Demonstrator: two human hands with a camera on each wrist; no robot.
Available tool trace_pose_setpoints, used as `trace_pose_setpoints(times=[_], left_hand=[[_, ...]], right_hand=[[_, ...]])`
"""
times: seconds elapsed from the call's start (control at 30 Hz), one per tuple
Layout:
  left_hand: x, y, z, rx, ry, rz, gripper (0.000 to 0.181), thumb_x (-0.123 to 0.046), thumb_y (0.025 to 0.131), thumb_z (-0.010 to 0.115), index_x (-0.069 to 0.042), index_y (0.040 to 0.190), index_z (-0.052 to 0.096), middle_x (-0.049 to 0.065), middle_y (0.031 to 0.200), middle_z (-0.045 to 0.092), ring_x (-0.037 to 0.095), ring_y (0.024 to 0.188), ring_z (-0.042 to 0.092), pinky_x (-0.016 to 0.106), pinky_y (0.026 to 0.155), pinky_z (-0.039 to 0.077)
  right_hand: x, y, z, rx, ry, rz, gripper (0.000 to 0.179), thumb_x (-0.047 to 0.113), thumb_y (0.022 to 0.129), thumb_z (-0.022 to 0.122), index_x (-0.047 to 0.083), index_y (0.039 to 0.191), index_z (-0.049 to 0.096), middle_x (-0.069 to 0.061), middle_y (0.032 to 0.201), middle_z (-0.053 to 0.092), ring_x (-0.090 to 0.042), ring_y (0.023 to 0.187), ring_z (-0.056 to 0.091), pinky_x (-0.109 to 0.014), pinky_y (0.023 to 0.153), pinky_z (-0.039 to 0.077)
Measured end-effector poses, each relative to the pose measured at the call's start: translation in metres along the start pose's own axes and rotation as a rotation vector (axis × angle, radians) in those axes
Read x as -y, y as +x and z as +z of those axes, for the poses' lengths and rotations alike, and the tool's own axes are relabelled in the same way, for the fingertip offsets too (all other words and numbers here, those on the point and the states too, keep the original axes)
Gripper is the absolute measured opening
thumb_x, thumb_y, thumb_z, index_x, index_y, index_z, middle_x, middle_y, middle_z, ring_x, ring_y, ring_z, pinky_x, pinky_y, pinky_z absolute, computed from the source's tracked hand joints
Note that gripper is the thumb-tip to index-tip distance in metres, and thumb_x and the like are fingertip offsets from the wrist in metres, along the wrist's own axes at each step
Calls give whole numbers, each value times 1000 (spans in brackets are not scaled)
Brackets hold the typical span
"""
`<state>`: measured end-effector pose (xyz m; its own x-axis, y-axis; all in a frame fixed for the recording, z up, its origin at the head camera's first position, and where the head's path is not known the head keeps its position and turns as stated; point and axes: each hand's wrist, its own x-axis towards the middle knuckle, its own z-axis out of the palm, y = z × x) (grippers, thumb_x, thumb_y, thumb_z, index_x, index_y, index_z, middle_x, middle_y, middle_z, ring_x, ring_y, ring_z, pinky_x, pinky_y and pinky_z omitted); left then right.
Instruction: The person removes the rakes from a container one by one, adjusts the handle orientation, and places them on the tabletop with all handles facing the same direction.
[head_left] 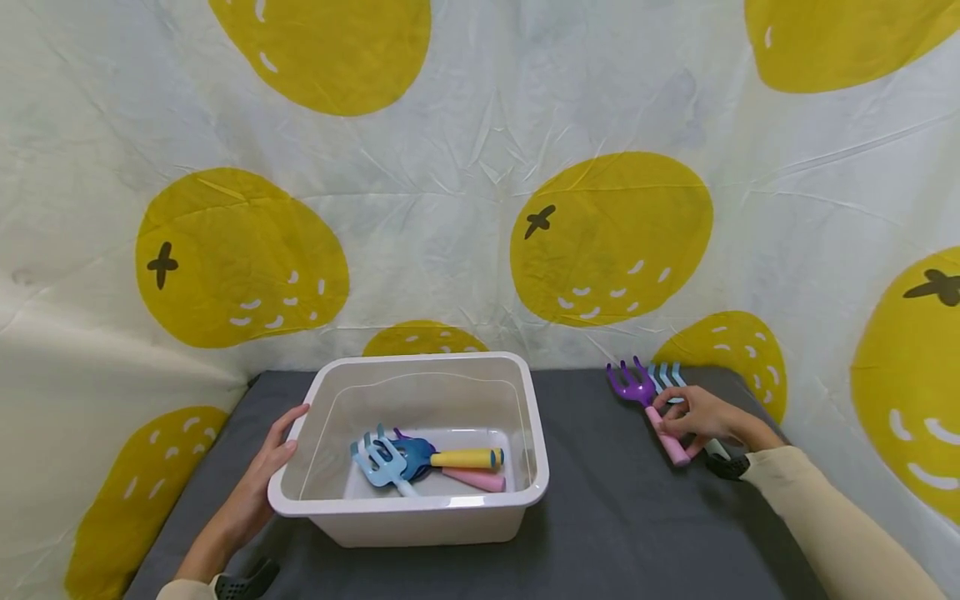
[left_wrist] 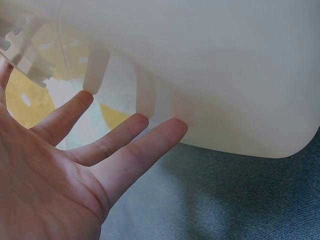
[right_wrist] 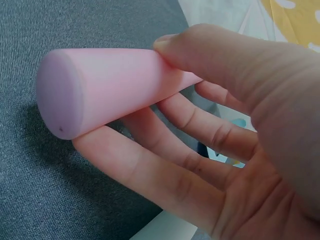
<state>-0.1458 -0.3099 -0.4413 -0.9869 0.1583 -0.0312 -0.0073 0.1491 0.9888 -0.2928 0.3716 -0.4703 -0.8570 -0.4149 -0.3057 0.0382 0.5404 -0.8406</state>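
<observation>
On the right, my right hand (head_left: 693, 414) pinches the pink handle (right_wrist: 115, 85) of a small garden hand fork with purple tines (head_left: 633, 387). The thumb lies on one side of the handle, the fingers on the other. Under that hand is a light blue fork (head_left: 666, 375), partly hidden. My left hand (head_left: 258, 471) touches the left side of a white plastic basin (head_left: 408, 510); in the left wrist view its spread, fairly straight fingers (left_wrist: 155, 137) meet the outer wall. Inside the basin lie a light blue fork (head_left: 381, 462), a yellow-handled blue tool (head_left: 465, 458) and a pink handle (head_left: 476, 479).
A dark grey cloth (head_left: 600, 517) covers the table. Behind and beside it hangs a white curtain (head_left: 465, 250) printed with big yellow fruits, meeting the table's back edge. The basin's raised rim (head_left: 536, 417) stands between the two hands.
</observation>
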Motion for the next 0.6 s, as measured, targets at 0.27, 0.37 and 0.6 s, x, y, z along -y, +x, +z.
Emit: trace_pose_setpoints(times=[0.27, 0.37, 0.6], left_hand=[[-1, -1, 2, -26, 21, -32, 54, -39, 110, 33, -39, 159, 13, 10, 164, 7, 43, 130, 38, 56, 99, 51], [-2, -1, 3, -24, 23, -31, 54, -40, 110, 33, -40, 159, 11, 11, 164, 5, 43, 130, 37, 58, 99, 50], [-3, 0, 4, -32, 22, -37, 54, -40, 110, 33, -40, 159, 11, 10, 164, 7, 44, 129, 40, 59, 98, 51]], right_hand=[[-2, 1, 2, 10, -7, 23, 41, 10, 97, 70, -7, 130, 51, -15, 94, 68, -29, 78, 66, -52, 60, 60], [-2, 2, 2, 11, 2, 41, 43, 10, 97, 71, -7, 130, 51, -15, 93, 68, -28, 77, 66, -53, 61, 60], [-1, 4, 0, -31, -51, 62, 47, 9, 96, 71, -7, 135, 51, -15, 93, 66, -27, 77, 64, -52, 61, 60]])
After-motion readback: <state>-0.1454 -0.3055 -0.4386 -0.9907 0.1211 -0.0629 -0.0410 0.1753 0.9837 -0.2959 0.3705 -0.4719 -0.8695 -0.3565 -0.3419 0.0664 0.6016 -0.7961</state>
